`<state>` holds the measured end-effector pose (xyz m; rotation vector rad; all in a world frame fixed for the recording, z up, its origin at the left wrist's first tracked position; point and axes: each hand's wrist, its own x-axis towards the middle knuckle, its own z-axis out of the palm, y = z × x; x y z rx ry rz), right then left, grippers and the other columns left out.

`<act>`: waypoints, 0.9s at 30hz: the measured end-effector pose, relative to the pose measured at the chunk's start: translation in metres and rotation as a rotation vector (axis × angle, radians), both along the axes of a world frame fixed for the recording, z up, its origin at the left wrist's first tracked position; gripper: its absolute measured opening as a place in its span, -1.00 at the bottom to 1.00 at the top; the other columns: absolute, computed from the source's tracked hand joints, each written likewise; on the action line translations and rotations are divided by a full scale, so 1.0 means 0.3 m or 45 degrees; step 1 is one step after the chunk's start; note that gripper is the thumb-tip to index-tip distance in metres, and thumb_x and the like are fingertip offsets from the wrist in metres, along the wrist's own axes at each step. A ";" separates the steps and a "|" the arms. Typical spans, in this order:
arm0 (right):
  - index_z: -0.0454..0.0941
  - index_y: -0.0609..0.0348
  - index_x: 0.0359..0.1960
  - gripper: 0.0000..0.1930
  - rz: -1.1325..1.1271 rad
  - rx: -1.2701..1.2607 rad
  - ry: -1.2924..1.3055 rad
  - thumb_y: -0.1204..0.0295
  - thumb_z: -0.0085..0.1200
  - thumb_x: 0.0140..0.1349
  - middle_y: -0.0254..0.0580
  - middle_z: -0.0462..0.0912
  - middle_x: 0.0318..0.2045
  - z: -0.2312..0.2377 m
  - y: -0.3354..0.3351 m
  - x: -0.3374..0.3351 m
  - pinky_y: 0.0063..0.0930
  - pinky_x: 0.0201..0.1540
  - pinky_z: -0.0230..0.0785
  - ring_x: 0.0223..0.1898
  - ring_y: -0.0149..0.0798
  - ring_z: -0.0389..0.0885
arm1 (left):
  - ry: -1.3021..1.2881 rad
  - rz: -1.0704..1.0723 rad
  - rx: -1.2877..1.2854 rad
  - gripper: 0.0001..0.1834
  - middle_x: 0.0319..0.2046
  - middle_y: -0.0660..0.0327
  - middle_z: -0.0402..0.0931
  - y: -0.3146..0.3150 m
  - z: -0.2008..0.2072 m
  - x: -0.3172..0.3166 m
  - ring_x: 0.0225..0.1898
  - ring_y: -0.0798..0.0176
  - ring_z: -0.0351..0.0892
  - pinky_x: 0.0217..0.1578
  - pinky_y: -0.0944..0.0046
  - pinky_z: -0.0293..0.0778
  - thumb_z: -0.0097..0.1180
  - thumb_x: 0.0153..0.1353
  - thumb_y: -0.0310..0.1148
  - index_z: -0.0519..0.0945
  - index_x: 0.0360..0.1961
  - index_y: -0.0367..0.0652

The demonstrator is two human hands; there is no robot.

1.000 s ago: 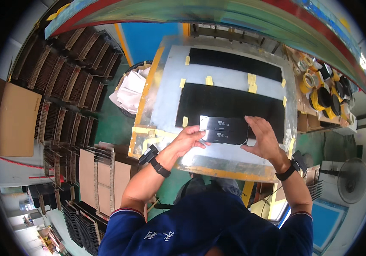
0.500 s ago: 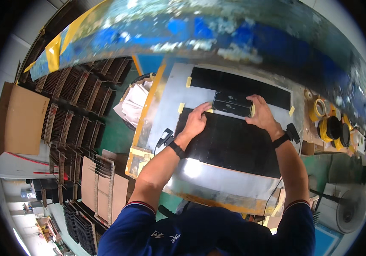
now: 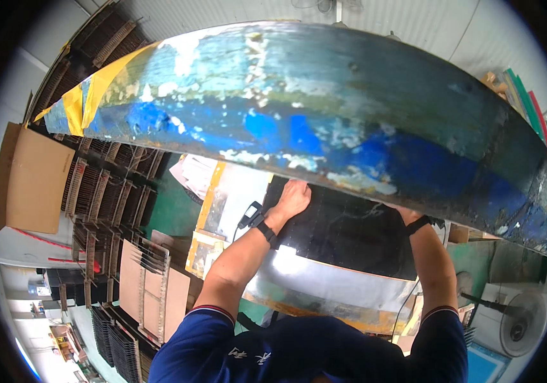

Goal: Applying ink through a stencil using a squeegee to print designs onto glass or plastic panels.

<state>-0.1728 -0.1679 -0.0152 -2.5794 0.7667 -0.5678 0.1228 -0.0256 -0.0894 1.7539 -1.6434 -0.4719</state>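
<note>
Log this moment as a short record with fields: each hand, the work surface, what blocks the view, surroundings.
left hand: left hand reaches forward, lying on the black sheet, a dark band at the wrist
right hand: hidden behind the beam; only the forearm and wristband show
surface: shiny metal table under the sheet
blocking view: worn blue painted beam with a yellow end
surroundings: cardboard box far left, fan lower right

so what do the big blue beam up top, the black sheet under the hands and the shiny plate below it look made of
The beam looks like painted metal: worn blue paint chipped to grey, with yellow tape at one end. The black sheet seems a matte plastic or film, flat and dull; hard to say which. The plate looks like polished metal, with a bright mirror-like glare. The left hand rests on the sheet.
</note>
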 end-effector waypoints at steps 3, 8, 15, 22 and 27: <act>0.34 0.12 0.21 -0.20 0.094 -0.623 -0.009 0.26 0.41 -0.13 0.13 0.41 0.16 -0.029 0.009 -0.016 -0.04 0.22 0.28 0.18 0.20 0.35 | -0.070 -0.029 -0.035 -0.77 -0.24 -0.21 0.54 0.015 0.043 -0.014 -0.15 -0.28 0.48 -0.03 -0.12 0.37 -0.05 0.11 -0.46 0.56 -0.25 -0.32; 0.39 0.10 0.22 -0.24 -0.099 -0.305 -0.079 0.02 0.33 0.00 0.06 0.40 0.21 -0.054 0.037 -0.050 -0.07 0.23 0.27 0.20 0.13 0.36 | -0.037 -0.151 -0.173 -0.40 0.22 -0.02 0.35 0.021 0.149 -0.034 0.26 -0.12 0.27 0.27 0.04 0.25 -0.08 0.10 -0.57 0.38 0.24 -0.06; 0.43 0.10 0.18 -0.42 -0.125 -0.516 -0.027 0.02 0.11 0.24 -0.03 0.40 0.23 -0.040 0.110 -0.056 0.08 0.20 0.22 0.20 0.14 0.36 | -0.103 -0.198 -0.263 -0.46 0.16 -0.01 0.41 0.017 0.199 -0.053 0.23 -0.10 0.31 0.26 0.04 0.26 -0.09 0.10 -0.57 0.44 0.17 -0.11; 0.41 0.23 0.09 -0.43 -0.403 -0.211 0.080 0.22 0.24 0.08 0.09 0.39 0.11 0.099 0.300 -0.055 -0.05 0.22 0.20 0.16 0.18 0.32 | -0.017 -0.085 -0.080 -0.52 0.05 -0.06 0.51 0.103 0.301 -0.072 0.18 -0.14 0.37 0.23 0.03 0.29 -0.10 0.10 -0.59 0.45 0.11 -0.26; 0.54 0.25 -0.05 -0.60 -0.286 -0.037 -0.169 0.41 0.27 0.05 0.04 0.47 0.07 0.229 0.668 -0.144 -0.07 0.11 0.33 0.09 0.14 0.42 | 0.278 -0.237 -0.084 -0.53 -0.02 -0.01 0.57 0.411 0.401 -0.184 0.09 -0.03 0.52 0.17 0.12 0.36 -0.11 0.11 -0.66 0.45 0.10 -0.30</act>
